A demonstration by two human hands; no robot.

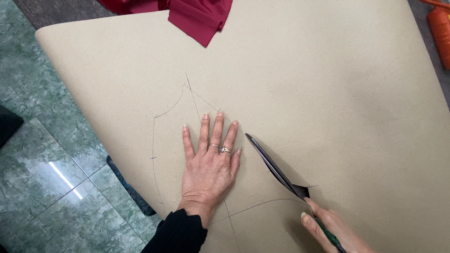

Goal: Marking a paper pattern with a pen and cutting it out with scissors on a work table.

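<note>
**Scissor blades along a drawn line, beside the flat left hand**

The sheet of brown pattern paper [328, 93] covers nearly the whole view and overhangs the green tiled floor [42, 164] at its left edge. A pencilled outline [153, 140] is drawn on it, curved at the far end and down the side away from the scissors. The left hand [208, 164] lies palm-down inside this outline, fingers [204, 133] fully extended and slightly spread, gripping nothing and only pressing the paper flat. The scissors [274, 168] lie just beside its little finger, on the right. Their long axis runs obliquely: the tip points up and toward the left fingertips, the pivot sits lower and farther right, where a short opening in the paper shows. The blades appear nearly closed along a straight drawn line. The right hand [335, 232], partly cut off by the frame edge, is curled closed around the green handle; its finger positions cannot be told fully. Beyond the fingertips lie a dark red cloth [199, 18] and, far right, an orange object [440, 33].
</note>
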